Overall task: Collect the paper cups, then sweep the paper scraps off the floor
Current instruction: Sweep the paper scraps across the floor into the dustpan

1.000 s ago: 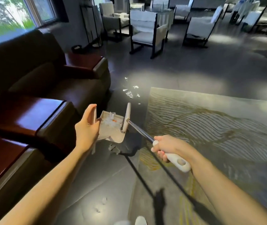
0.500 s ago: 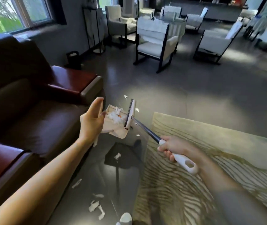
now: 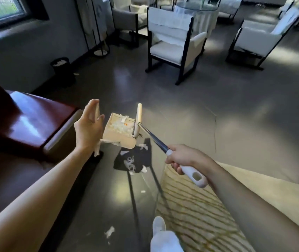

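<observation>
**Grey lounge floor: pan loaded, bits still down**

Glossy grey floor [image 3: 217, 115], striped rug [image 3: 190, 206] at 5 o'clock, dark red sofa arm [image 3: 32, 120] at 9. Centre frame, the broom [image 3: 153, 137]: shaft runs from 4 o'clock up to 10, head's long axis 12–6, bristles facing 9 against the right edge of the dustpan [image 3: 119, 137]. Pan is off the floor, shadow under it. Fingers of the right hand [image 3: 181, 157] curl tight round the white grip; grip end pokes out at 4. On the pan's thin upright handle, the left hand [image 3: 88, 130]: thumb hooked across it, other fingers nearly straight & together. Pile of paper scraps [image 3: 117, 126] sits in pan, at 3 o'clock of that hand. Some loose scraps [image 3: 132, 164] lie at 6 of pan, more by white shoe [image 3: 158, 224]. Bin [image 3: 62, 70] at 10, white chair [image 3: 174, 42] at 12, both well apart.
</observation>
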The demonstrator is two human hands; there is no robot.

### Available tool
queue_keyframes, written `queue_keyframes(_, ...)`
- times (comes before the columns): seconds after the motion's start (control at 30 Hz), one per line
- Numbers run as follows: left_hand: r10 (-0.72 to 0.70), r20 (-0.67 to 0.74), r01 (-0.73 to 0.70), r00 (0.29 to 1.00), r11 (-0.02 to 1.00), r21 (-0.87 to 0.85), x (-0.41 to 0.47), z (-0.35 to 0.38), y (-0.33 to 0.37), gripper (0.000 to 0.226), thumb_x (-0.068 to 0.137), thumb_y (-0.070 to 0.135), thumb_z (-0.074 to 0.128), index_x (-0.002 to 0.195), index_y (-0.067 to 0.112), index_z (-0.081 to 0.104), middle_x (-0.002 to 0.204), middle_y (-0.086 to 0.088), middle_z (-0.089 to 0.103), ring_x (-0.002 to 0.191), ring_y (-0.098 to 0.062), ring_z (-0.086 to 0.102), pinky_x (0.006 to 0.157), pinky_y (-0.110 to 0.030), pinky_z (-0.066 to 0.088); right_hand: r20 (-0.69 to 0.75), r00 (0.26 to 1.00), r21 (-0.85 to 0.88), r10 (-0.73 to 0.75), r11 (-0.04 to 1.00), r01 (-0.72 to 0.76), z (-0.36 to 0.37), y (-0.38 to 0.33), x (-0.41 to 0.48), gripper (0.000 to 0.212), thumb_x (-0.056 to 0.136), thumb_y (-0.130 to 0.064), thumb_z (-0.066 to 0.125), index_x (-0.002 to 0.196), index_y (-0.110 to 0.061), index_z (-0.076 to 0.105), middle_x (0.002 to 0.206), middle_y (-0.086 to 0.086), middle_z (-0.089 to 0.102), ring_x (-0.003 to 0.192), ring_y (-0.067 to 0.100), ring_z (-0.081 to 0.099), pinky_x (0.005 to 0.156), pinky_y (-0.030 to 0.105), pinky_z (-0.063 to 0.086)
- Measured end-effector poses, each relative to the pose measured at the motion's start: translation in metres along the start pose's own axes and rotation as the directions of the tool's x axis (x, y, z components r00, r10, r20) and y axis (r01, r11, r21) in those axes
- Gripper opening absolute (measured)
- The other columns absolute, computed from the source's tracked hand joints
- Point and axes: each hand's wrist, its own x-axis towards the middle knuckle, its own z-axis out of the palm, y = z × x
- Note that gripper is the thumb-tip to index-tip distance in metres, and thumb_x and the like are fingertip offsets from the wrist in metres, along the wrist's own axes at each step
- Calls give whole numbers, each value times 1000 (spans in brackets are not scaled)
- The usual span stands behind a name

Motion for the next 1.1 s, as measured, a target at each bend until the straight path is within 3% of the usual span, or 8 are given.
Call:
queue_keyframes(0.1,-23,-37,24,999,999,31,71,48,-1,49,93,10,62,136,28,49,134,18,46,111,-38,61,90,-56,52,13,1000,-50,-9,999,10,-53,-58,64,51,89,-1,52,138,-15,42,65,5,47,36,5,40,38,18,36)
queue_keyframes(0.2,-15,-82,20,997,997,68,143,87,-12,49,94,12,61,136,30,46,139,4,50,95,-40,65,73,-49,59,57,998,-99,-16,995,21,-101,-112,130,51,89,-2,51,137,-16,43,56,2,49,35,5,41,38,17,37)
queue_keyframes(0.33,-33,-133,47,991,994,101,239,141,-37,49,94,13,60,138,30,45,141,-2,49,109,-43,60,86,-58,53,134,991,-148,-29,988,49,-156,-172,230,47,90,0,50,135,-11,41,39,-7,43,33,5,36,37,15,33)
queue_keyframes(0.43,-48,-162,70,986,989,133,316,179,-58,48,94,12,59,137,28,47,138,-6,51,110,-41,59,88,-59,52,166,986,-167,-26,984,55,-187,-229,312,57,91,0,52,141,-21,38,37,-7,41,32,5,36,36,14,32)
queue_keyframes(0.77,-103,-295,159,950,972,172,562,261,-105,46,95,13,58,135,33,47,137,-3,50,108,-42,59,88,-61,51,292,954,-301,-67,940,159,-253,-435,532,52,91,-4,54,140,-9,37,58,0,41,37,6,37,38,16,35)
queue_keyframes(0.9,-119,-371,190,921,968,162,663,286,-150,47,94,15,59,133,38,47,133,2,51,109,-42,59,88,-60,51,361,930,-398,-76,889,227,-266,-522,641,53,90,-10,57,139,-19,40,59,0,47,40,6,41,41,19,39)
queue_keyframes(1.0,-148,-453,225,879,967,122,735,297,-177,44,95,15,59,131,39,50,130,10,53,113,-36,59,89,-57,52,412,907,-408,-84,873,266,-271,-589,715,58,91,-10,56,143,-24,36,58,-1,49,38,5,42,40,18,40)
queue_keyframes(1.1,-119,-531,222,839,966,134,797,298,-195,44,94,12,59,132,33,51,130,14,53,122,-18,54,98,-50,49,459,885,-388,-72,881,272,-263,-661,778,63,93,-7,54,148,-25,29,51,-4,47,36,4,39,37,16,38)
